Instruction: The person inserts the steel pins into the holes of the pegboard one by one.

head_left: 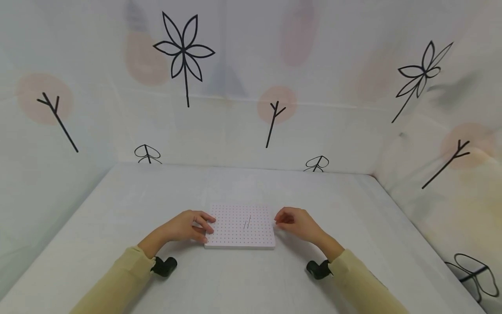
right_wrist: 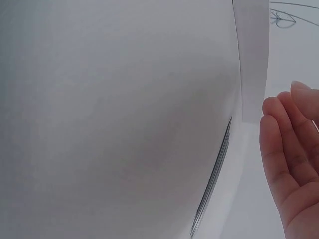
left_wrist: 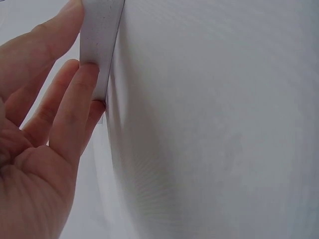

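A white board (head_left: 229,245) dotted with rows of small holes lies on the table. Two thin dark pins (head_left: 249,221) show among the holes right of its middle, slanting alike. My left hand (head_left: 184,226) rests its spread fingertips along the board's left edge, with the thumb by the near corner. Close by the right edge is my right hand (head_left: 300,223), its fingers loosely bent and nothing visible between them. In the right wrist view, a bundle of thin dark sticks (right_wrist: 212,177) lies on the table past the board's end; the hand hides it in the head view.
A white cloth covers the table (head_left: 235,283). Behind it rises a pale backdrop (head_left: 235,131) with printed flowers and twigs, and similar cloth stands at both sides. Dark wrist-camera mounts (head_left: 164,267) sit at both sleeve cuffs.
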The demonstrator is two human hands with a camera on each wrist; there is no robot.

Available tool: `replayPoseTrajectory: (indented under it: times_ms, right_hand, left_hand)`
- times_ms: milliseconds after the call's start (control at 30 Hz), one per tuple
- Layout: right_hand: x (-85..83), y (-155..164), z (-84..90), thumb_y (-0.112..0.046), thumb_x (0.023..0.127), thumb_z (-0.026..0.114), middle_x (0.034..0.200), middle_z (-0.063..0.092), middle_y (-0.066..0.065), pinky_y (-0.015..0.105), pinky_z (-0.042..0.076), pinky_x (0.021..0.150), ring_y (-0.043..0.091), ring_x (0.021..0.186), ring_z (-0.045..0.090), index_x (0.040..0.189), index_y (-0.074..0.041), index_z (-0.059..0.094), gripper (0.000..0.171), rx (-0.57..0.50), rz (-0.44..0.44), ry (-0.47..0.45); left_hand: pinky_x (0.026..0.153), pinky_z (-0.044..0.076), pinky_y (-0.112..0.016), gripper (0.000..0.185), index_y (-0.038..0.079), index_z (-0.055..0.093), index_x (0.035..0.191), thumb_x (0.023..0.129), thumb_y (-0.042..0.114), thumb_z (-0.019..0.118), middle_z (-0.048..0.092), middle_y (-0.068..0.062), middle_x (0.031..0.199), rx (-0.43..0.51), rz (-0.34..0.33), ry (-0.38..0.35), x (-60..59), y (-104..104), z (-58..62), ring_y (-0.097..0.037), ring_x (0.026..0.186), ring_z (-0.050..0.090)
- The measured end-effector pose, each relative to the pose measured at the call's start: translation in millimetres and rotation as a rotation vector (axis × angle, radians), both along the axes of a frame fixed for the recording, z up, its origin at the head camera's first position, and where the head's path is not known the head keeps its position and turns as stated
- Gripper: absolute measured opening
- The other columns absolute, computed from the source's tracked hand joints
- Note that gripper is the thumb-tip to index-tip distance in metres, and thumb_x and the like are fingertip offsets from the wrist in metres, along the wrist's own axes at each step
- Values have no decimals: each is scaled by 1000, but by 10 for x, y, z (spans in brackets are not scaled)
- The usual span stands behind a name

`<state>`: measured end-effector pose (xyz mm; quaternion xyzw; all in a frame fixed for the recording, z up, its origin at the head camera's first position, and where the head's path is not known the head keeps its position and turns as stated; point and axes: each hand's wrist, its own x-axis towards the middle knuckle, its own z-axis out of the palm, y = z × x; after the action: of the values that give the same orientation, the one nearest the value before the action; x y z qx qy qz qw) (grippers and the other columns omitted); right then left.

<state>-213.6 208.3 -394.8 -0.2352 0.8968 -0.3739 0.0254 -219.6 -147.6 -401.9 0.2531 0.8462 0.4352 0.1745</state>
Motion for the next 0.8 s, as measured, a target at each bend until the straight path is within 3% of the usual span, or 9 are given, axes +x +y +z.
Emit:
replayPoseTrajectory:
  times_ms: [800]
  right_hand:
    - [-16,298,-27,0,78,70,85,62,1,30,51,72,15,78,58,86,-5,64,11,90,-56,-3]
  left_hand:
    - [86,49,-32,18,11,74,87,70,8,80,56,-9,122,-1,7,0,-3,3,-4,-27,108,56]
